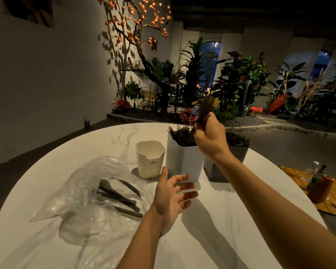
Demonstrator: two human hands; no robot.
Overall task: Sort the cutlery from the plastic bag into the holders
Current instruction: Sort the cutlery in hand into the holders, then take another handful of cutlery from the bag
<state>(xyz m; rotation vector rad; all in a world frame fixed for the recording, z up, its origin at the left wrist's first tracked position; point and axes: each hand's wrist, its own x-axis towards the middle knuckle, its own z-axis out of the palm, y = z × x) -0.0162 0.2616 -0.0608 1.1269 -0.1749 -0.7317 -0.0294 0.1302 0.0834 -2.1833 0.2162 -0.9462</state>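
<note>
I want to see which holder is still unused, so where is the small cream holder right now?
In the head view, the cream holder stands left of centre on the white table, between the plastic bag and the tall white holder.

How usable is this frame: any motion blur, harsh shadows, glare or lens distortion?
Head view: the dark cutlery in the right hand is smeared by motion blur; the left hand is sharp. Hard arm shadows cross the table; glare flecks the plastic bag; wide-angle bending curves the table edge; the background is dim.

Dark cutlery (118, 198) (in bag (81, 193)).
</note>
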